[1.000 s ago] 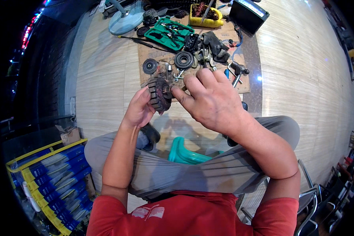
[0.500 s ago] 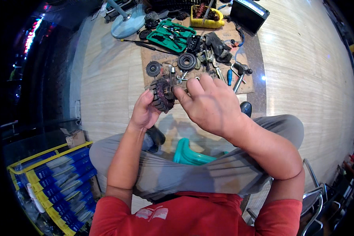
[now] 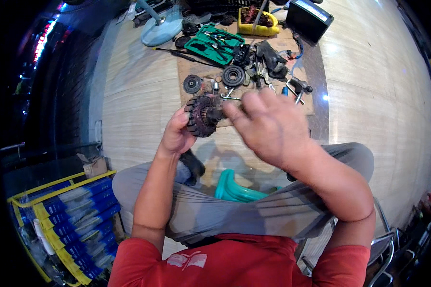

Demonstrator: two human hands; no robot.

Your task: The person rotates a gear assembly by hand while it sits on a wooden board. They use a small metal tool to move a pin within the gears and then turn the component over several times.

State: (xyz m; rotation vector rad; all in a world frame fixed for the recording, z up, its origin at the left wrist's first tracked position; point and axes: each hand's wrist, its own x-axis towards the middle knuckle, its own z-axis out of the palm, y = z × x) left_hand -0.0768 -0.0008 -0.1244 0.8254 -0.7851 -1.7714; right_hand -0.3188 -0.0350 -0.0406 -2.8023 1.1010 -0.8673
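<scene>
Stator coil (image 3: 203, 115) clamped edgewise in left hand (image 3: 176, 136) fingers, right hand (image 3: 268, 126) fingers loosely spread at its hub; a slip risks dropping it onto the cardboard mat (image 3: 234, 122).

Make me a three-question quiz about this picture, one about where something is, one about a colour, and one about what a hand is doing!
1. Where is the green tool tray?
A. on the floor ahead
B. on the lap
C. on the stool

2. What colour is the shirt?
A. blue
B. red
C. white

3. What is the left hand doing?
A. resting flat
B. pointing
C. gripping the toothed round motor part

Answers: 1 A, it lies beyond the hands beside the scattered parts. 2 B, red shows at the lower edge. 3 C, its fingers curl round the part while the right hand reaches in.
</scene>
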